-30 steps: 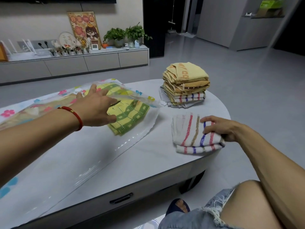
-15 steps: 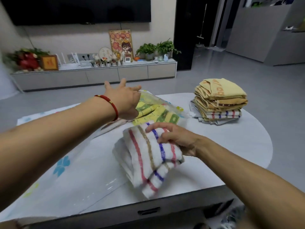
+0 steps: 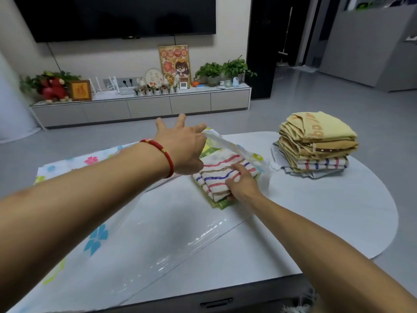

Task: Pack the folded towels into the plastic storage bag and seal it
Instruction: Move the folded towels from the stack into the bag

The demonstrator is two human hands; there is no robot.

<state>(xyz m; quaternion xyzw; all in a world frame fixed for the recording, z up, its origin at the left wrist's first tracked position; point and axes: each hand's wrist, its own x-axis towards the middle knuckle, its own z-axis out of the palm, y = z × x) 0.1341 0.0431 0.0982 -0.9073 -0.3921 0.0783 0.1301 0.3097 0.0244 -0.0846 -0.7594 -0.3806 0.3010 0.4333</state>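
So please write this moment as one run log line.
left hand: lifts bag mouth | right hand: pushes striped towel in | stack: waiting

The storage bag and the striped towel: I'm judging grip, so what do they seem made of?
Storage bag: apparently thin clear plastic film, glossy, with creases, glare and printed flowers. Striped towel: likely soft woven terry cotton, matte with a fuzzy nap.

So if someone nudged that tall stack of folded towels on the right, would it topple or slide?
The stack of folded towels would probably slump rather than fall as one block: its layers look soft and uneven. The top yellow towel overhangs, so it may slide off first. It likely drags on the table.
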